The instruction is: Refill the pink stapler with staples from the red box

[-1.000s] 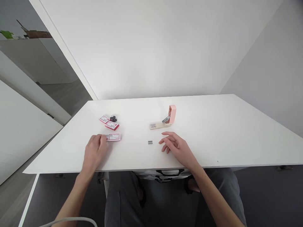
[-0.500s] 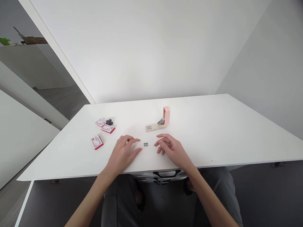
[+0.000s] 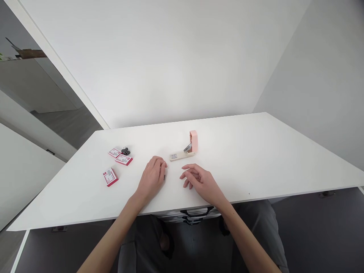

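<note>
My left hand [image 3: 152,176] rests on the white table with its fingers curled together around a small strip of staples [image 3: 164,177]. Only a dark end of the strip shows beside the thumb; the rest is hidden. To its right, my right hand [image 3: 200,182] hovers low over the tabletop, fingers loosely bent and apart, holding nothing. Beyond both hands lies a stapler [image 3: 193,142], its pink top swung upright and its cream base flat on the table. A metal part inside it tilts up from the hinge.
Several red-and-white staple boxes [image 3: 110,176] lie at the left of the table [image 3: 256,151]. Beside the far ones sits a small black item [image 3: 125,151], perhaps binder clips. A white wall [image 3: 170,68] rises behind, and drawer handles [image 3: 196,212] jut below the front edge.
My left hand has closed over the staple strip, which lay bare between the hands before. My right hand keeps nearly the same pose. The whole view has shifted slightly.
</note>
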